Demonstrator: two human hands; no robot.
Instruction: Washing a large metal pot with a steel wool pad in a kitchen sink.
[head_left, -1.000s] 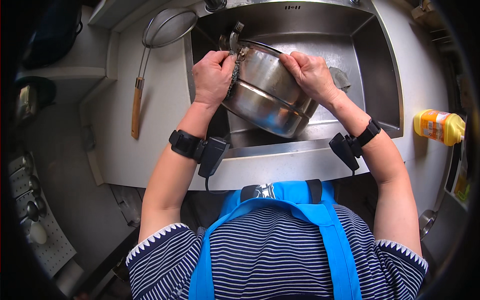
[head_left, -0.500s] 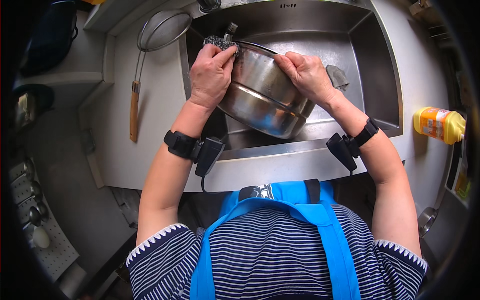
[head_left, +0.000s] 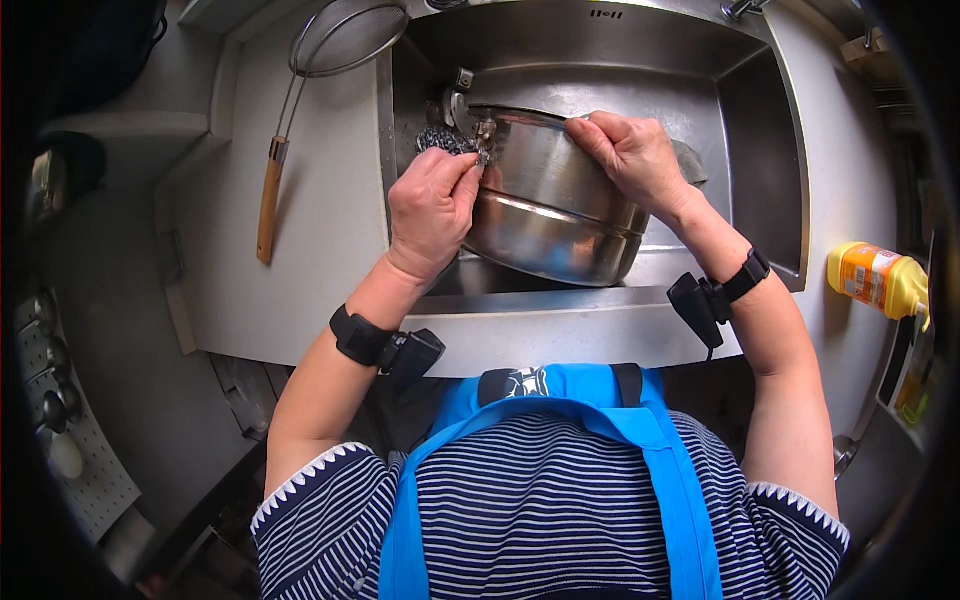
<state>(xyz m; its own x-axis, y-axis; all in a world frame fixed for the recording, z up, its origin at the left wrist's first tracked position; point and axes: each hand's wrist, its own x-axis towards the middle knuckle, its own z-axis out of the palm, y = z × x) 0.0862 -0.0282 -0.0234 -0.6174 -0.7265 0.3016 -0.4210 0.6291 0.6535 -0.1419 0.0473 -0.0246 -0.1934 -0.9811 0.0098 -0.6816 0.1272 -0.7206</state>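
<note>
A steel pot (head_left: 560,210) is tilted inside the sink (head_left: 750,150), its outer wall facing me. My right hand (head_left: 635,165) grips its rim, thumb on the outside. My left hand (head_left: 432,205) is closed on a steel wool scourer (head_left: 447,142), pressed to the pot's left side just below the handle bracket. The pot's handle (head_left: 458,105) sticks up past my left fingers. Behind my right hand, a grey cloth (head_left: 690,163) lies on the sink bottom, partly hidden. The pot's inside is out of sight.
On the left counter (head_left: 215,220) lies a wire strainer (head_left: 272,190) with a wooden handle. A yellow squeeze bottle (head_left: 875,280) lies on the right counter. Ladles and other utensils (head_left: 62,400) hang on a perforated rack at the lower left.
The scourer and my left hand have come down the pot's side, nearer to me, uncovering the handle bracket. The pot and my right hand appear slightly lower and further right, as the whole view has shifted.
</note>
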